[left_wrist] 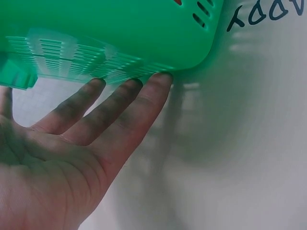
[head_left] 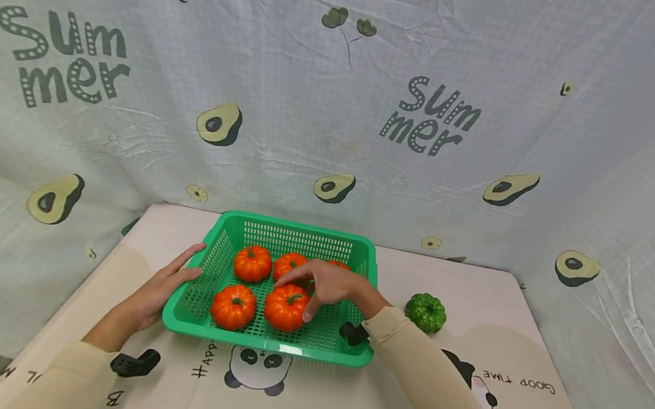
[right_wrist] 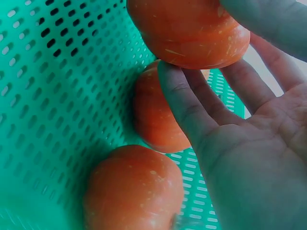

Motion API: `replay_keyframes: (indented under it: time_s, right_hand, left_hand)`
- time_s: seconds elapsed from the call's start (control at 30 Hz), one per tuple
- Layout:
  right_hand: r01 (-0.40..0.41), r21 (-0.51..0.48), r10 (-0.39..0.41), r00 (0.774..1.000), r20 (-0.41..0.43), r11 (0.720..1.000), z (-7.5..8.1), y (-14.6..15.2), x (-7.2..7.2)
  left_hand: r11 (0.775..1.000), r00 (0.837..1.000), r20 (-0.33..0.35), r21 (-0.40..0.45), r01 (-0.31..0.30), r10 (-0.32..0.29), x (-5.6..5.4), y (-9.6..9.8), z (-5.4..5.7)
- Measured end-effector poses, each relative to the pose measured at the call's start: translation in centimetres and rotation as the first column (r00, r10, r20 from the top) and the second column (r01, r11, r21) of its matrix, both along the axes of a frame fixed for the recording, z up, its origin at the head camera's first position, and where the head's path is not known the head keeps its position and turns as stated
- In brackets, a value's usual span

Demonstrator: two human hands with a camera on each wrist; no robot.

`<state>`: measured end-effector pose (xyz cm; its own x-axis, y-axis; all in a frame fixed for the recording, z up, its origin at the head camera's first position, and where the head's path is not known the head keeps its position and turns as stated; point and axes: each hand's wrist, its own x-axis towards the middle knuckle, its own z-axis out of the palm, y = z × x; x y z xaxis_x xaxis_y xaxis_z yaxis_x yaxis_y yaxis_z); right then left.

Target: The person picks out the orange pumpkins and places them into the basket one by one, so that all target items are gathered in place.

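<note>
A green plastic basket [head_left: 262,344] holds several small orange pumpkins, among them one at the back left [head_left: 252,264] and one at the front left [head_left: 233,307]. My right hand [head_left: 323,282] reaches into the basket and grips an orange pumpkin [head_left: 285,308] between thumb and fingers; the right wrist view shows this pumpkin [right_wrist: 192,36] above two others. At the basket's left side, my left hand [head_left: 156,291] holds the rim with its thumb over the edge. In the left wrist view, its fingers [left_wrist: 117,115] touch the wall from outside.
A green pumpkin [head_left: 425,312] sits on the table to the right of the basket. The table's printed cover [head_left: 192,396] bears a panda and lettering. Behind, a pale curtain [head_left: 290,71] with avocado prints hangs along the table's back edge.
</note>
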<state>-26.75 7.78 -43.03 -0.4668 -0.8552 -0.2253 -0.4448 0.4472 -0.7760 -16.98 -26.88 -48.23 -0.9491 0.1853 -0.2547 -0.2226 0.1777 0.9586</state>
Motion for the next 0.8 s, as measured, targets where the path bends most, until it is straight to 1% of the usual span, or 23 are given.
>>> replay_keyframes:
  time_s: [0.47,0.7,0.8]
  right_hand:
    - [0.012,0.028,-0.012,1.0,-0.005,1.0,-0.56,-0.04,-0.06]
    - [0.028,0.065,-0.028,1.0,0.003,0.997,-0.78,-0.21,-0.08]
    - [0.026,0.075,-0.026,1.0,0.005,0.997,-0.86,-0.17,-0.08]
  left_hand:
    - [1.0,1.0,-0.001,-0.015,-0.005,0.005,-0.11,-0.01,-0.2]
    - [1.0,1.0,-0.003,0.023,0.008,-0.007,-0.18,-0.18,-0.15]
    - [1.0,1.0,-0.002,0.026,0.01,-0.01,-0.2,-0.11,-0.13]
